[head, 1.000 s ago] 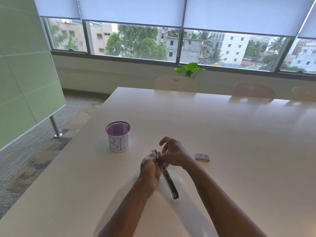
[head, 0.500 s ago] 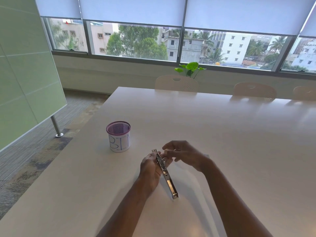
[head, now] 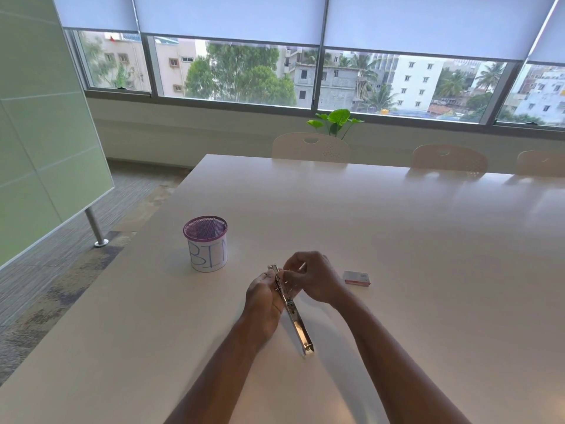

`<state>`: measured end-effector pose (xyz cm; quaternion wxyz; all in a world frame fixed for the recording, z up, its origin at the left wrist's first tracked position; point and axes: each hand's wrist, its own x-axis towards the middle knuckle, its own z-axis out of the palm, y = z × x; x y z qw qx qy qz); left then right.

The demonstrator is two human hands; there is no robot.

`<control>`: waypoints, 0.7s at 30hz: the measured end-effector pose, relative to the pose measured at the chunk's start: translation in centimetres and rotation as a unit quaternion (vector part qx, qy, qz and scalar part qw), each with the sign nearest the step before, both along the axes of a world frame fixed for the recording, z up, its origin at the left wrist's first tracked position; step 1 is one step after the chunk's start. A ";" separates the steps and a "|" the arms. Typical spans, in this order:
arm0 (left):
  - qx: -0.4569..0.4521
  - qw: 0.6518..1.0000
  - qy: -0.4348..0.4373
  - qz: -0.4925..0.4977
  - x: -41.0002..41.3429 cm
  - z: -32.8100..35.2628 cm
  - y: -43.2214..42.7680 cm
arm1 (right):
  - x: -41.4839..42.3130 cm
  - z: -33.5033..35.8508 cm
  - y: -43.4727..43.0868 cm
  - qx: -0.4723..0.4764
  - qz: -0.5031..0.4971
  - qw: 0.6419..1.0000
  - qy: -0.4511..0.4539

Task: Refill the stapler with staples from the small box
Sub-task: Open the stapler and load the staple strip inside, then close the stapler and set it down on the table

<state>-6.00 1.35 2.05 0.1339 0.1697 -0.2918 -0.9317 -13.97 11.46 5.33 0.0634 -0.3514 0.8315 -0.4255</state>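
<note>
A long metal stapler (head: 296, 322) lies swung open on the white table (head: 397, 240), its channel running toward me. My left hand (head: 263, 290) grips its far end from the left side. My right hand (head: 312, 278) hovers over that same end with fingertips pinched together, possibly on something thin; I cannot tell what. The small red and white staple box (head: 356, 277) rests flat on the table just to the right of my right hand, apart from it.
A purple mesh cup (head: 206, 243) with a white paper label stands to the left of the hands. Pale chairs (head: 310, 147) line the table's far edge below the windows. A green board on a metal leg (head: 94, 229) stands off the table's left side.
My right hand swung out toward the staple box and has come back over the stapler's far end with fingertips pinched. The left hand and stapler stayed put.
</note>
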 end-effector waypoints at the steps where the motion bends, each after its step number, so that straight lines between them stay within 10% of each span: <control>1: -0.003 1.000 0.000 -0.002 0.0 -0.1 0.0 | 0.1 -0.1 -0.1 0.010 -0.005 1.000 0.018; 7: 0.000 1.000 0.009 -0.003 0.3 0.2 0.1 | -0.1 0.3 1.4 0.029 -0.030 0.998 0.051; 13: 0.002 1.000 0.003 0.017 0.3 -0.1 -0.1 | 0.5 0.4 5.4 0.116 0.086 0.959 -0.244; 21: -0.002 0.999 0.011 0.051 0.1 0.1 0.1 | 1.7 -0.8 6.5 -0.104 0.301 0.838 -0.443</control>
